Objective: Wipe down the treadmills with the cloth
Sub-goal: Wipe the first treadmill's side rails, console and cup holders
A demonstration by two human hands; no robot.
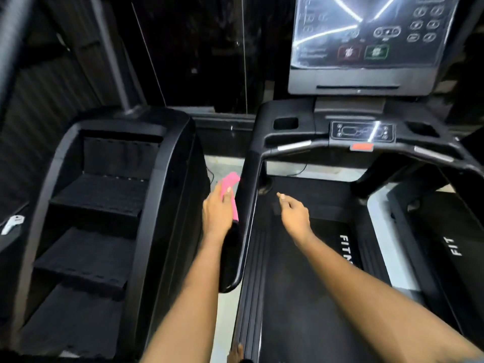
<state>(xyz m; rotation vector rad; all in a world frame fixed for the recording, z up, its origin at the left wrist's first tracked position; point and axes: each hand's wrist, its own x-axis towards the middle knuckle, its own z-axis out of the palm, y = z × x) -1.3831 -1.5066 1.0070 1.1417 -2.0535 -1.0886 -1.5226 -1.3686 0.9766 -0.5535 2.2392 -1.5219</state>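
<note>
A person's left hand [217, 213] is gripping the pink cloth [230, 187], thumb curled over it, holding it at the outer side of the treadmill handrail [248, 205], apparently to wipe along it. Right of that handrail, the right hand [296, 216] is hovering loosely curled and empty over the belt [301, 297], likely for balance.

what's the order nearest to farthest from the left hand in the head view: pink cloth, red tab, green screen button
1. pink cloth, gripped in the left hand.
2. red tab, on the console ahead, right.
3. green screen button, up on the display beyond.
</note>
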